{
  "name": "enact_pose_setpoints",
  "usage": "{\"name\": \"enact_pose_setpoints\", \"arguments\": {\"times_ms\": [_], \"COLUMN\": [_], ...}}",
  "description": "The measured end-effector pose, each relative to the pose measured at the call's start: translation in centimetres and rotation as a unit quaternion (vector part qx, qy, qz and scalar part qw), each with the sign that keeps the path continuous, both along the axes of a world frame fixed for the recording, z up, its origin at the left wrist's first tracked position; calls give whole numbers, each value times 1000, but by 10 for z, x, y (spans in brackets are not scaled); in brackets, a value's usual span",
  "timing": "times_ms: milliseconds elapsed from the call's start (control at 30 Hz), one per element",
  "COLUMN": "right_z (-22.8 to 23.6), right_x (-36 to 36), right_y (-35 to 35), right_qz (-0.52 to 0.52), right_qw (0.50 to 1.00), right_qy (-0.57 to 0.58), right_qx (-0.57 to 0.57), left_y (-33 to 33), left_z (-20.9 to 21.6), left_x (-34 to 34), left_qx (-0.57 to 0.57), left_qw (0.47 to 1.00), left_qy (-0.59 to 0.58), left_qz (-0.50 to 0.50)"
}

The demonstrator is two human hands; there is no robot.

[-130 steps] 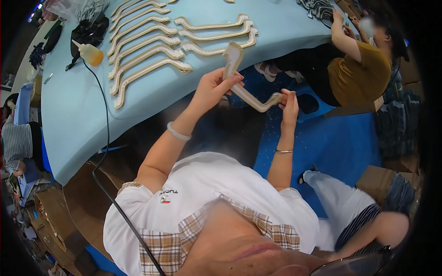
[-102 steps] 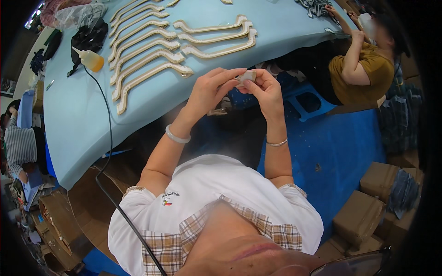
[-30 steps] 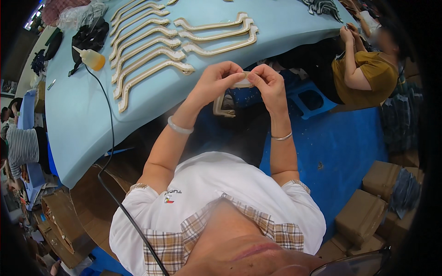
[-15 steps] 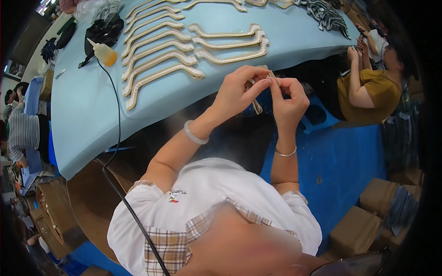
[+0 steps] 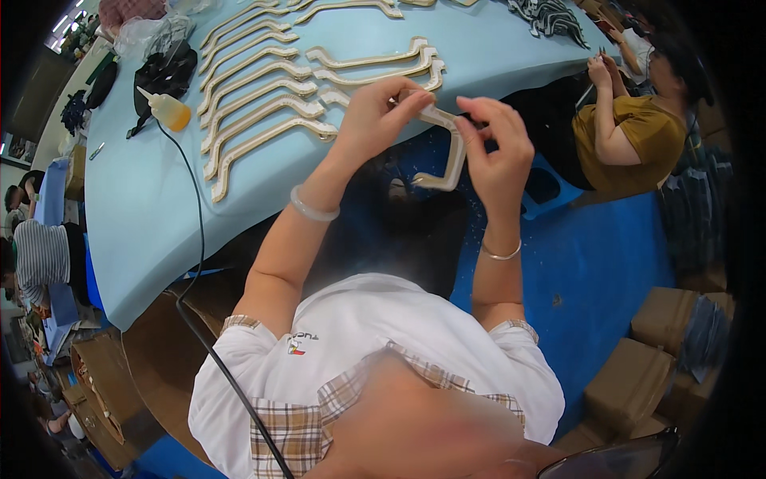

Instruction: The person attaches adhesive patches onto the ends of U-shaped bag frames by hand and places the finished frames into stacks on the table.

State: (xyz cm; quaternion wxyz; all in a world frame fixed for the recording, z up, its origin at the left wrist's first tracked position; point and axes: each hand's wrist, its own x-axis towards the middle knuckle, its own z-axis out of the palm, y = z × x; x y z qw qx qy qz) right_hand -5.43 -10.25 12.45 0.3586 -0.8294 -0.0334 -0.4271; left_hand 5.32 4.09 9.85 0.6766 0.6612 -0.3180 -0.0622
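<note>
My left hand (image 5: 375,120) is closed in a pinch on the upper end of a bent cream strip with tan edges (image 5: 458,153). The strip hangs down past the table's front edge, and its lower end turns back to the left. My right hand (image 5: 501,148) is beside the strip's upper bend, thumb tip close to it and index finger raised apart. Whether that thumb touches the strip is hard to tell. Beyond my hands, similar bent strips (image 5: 271,132) lie in a row on the light blue tabletop (image 5: 152,239), and several more (image 5: 371,60) lie to their right.
A squeeze bottle with amber liquid (image 5: 171,112) lies on the left by a black bag (image 5: 166,73). A black cable (image 5: 199,215) runs over the table edge. A co-worker in a mustard top (image 5: 638,136) sits at right near a blue stool (image 5: 550,188). Cardboard boxes (image 5: 630,383) stand lower right.
My hands, which were together at the strip, have parted. The left moved left and slightly up with the strip's end, and more of the strip now shows. The view has shifted slightly.
</note>
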Motion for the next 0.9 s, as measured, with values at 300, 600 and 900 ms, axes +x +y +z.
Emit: {"name": "enact_pose_setpoints", "arguments": {"times_ms": [300,600,900], "right_z": [26,71,96], "right_x": [13,21,77], "right_y": [-25,-61,-130], "right_qz": [100,120,200], "right_qw": [983,989,952], "right_qy": [134,62,-44], "right_qx": [75,52,228], "left_y": [-12,-5,20], "left_z": [48,36,-2], "left_x": [-1,30,75], "left_qx": [115,57,-1], "left_qw": [987,995,966], "left_qy": [-99,-63,155], "left_qz": [-52,-61,-206]}}
